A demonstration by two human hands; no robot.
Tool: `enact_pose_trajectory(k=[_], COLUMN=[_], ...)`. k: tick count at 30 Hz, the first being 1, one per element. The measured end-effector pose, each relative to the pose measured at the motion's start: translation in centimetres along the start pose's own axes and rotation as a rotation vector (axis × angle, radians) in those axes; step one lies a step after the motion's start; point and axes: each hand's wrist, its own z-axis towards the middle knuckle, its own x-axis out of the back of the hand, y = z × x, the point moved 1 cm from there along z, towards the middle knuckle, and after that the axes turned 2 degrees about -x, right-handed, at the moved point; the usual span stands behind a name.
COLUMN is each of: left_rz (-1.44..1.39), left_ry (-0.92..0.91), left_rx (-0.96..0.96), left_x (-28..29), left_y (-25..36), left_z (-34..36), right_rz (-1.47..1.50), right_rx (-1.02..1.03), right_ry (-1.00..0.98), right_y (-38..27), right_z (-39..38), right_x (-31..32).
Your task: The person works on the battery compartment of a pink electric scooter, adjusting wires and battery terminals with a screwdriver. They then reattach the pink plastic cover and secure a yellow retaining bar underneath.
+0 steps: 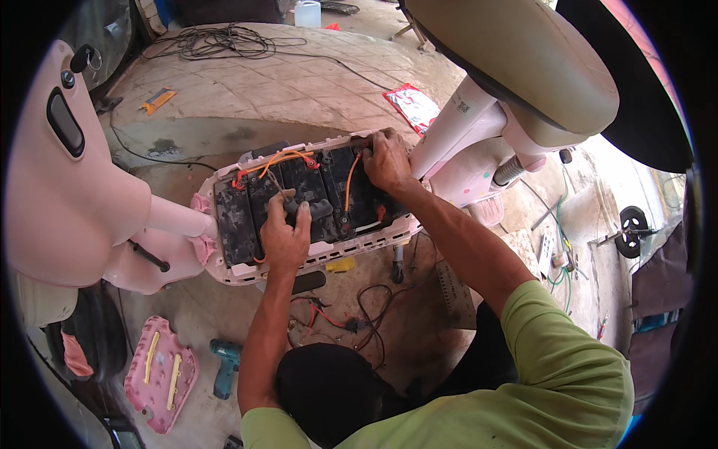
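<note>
Between the front and seat of a pink electric scooter [90, 202], an open compartment [213, 258] holds several black batteries [235, 213]. Orange wires [349, 183] and red terminal covers [381, 212] lie on their tops. Over the middle batteries, my left hand [286, 238] is closed around a dark-handled tool [318, 210]. Its thin shaft points toward an orange wire near the far edge; the exact kind is unclear. My right hand [390, 160] rests at the far right corner of the compartment, fingers curled down by a terminal. Whatever its fingertips hold is hidden.
A pink cover panel [161, 374] and a teal cordless drill [225, 367] lie at the lower left. Loose cables [381, 295] are on the floor near me. Coiled black cable [224, 43] lies beyond the scooter. The beige seat [523, 60] overhangs the right side.
</note>
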Motion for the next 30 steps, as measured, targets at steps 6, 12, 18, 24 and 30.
enact_pose_trajectory(k=[6, 12, 18, 24, 30], left_rz=[-0.014, 0.008, -0.006, 0.018, 0.066], left_ry=[0.001, 0.014, 0.046, 0.023, 0.054], left_rx=[-0.018, -0.03, -0.099, -0.019, -0.084], left_x=[-0.1, 0.0, -0.4, -0.4, -0.6], left_y=[-0.3, 0.2, 0.0, 0.6, 0.2], left_z=[-0.1, -0.1, -0.1, -0.2, 0.0], right_rz=[0.045, 0.085, 0.089, 0.081, -0.011], right_rx=[-0.039, 0.038, 0.094, 0.192, 0.231], right_ry=[-0.044, 0.036, 0.011, -0.036, -0.081], right_y=[-0.5, -0.3, 0.3, 0.6, 0.1], right_z=[-0.9, -1.4, -1.3, -1.0, -1.2], right_x=[0.4, -0.2, -0.3, 0.2, 0.4])
